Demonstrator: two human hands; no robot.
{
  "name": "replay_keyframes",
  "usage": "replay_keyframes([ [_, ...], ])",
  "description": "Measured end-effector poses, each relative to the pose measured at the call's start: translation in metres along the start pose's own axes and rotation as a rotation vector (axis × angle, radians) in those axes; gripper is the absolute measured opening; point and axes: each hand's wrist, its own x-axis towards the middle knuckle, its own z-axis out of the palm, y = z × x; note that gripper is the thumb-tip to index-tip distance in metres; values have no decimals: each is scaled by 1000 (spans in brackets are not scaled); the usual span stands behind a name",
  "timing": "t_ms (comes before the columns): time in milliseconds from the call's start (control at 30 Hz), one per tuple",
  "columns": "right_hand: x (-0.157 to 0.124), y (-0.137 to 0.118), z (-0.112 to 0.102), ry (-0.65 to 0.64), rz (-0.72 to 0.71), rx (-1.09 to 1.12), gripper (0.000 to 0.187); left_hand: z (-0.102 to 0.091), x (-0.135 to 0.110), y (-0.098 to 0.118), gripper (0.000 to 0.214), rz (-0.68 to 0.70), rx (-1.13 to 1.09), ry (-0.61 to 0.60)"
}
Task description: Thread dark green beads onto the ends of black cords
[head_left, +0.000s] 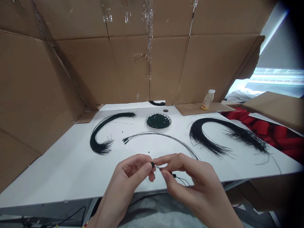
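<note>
In the head view, both hands meet over the near edge of the white table [71, 164], just in front of the person. The left hand [133, 171] comes up from below with the wrist low. Its fingers are curled in and its thumb and forefinger are pinched together on a small dark bead [152, 164]. The right hand [187, 177] reaches in from the lower right with its back to the camera. Its fingertips are closed on a thin black cord [158, 167] that runs from the bead. A second bead [174, 175] sits just below the right thumb, probably on the same cord, though the strand is too fine to be sure. Loose ends trail off under the right palm.

Further back on the table stands a shallow dish of beads [158, 121]. A curved bundle of black cords [102, 133] lies to its left and a larger bundle [213, 133] to its right. A thin spray of beaded strands [152, 134] lies between the dish and the hands. A small bottle [208, 99] stands by the cardboard wall [71, 63].
</note>
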Motion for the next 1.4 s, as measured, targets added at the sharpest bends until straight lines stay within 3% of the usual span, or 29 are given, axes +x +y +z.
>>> replay_keyframes([
  [400,2,-1,-2,-84,-76,-111,12,-4,-1,-5,25,45,59,45],
  [567,3,1,0,-66,-30,-13,14,-3,-3,-3,16,69,75,65],
  [733,6,5,2,-134,-9,9,12,-3,-1,0,15,79,146,1],
  [800,6,7,4,-135,13,34,11,-3,-1,0,15,98,164,27],
  [1033,3,14,21,-83,167,373,16,-9,-6,-5,27,84,-1,169],
  [1133,3,12,28,-72,188,399,16,-15,-7,-6,31,53,-100,188],
  [1400,2,6,39,-51,174,340,16,-31,-7,-7,24,59,-192,88],
])
